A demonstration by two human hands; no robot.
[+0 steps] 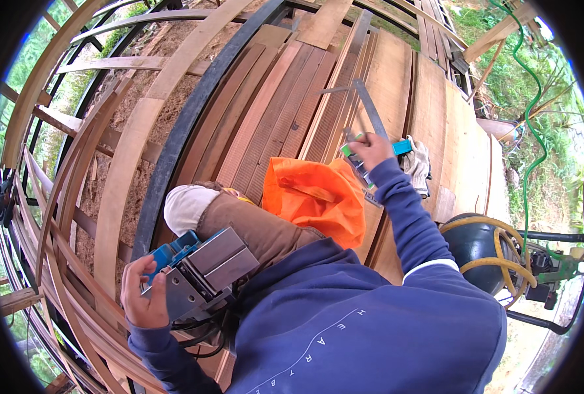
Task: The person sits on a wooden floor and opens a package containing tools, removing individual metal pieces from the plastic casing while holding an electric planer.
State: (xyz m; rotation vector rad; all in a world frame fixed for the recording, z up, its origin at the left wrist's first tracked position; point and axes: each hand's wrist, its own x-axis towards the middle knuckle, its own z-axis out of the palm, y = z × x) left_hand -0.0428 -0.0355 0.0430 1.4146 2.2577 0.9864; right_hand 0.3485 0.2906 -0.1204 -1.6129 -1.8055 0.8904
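Note:
An electric planer (203,266) with a blue body rests by my lap, its flat metal sole turned up. My left hand (146,295) grips it at its left side, fingers curled on the blue housing. Stretched out over the boards, my right hand (372,151) is closed on a small object with a green end (347,151), mostly hidden by the fingers. Just beyond that hand, a metal square (369,108) lies on the planks. A small blue item (402,146) and a pale work glove (419,169) lie right of the hand.
An orange cloth (315,197) lies crumpled beside my leg. Long wooden boards (285,111) run away from me, bordered on the left by a black beam (193,115). A dark compressor tank (472,253) with a yellow hose stands right; a green hose (537,108) hangs beyond. Bent wooden strips (75,243) crowd the left.

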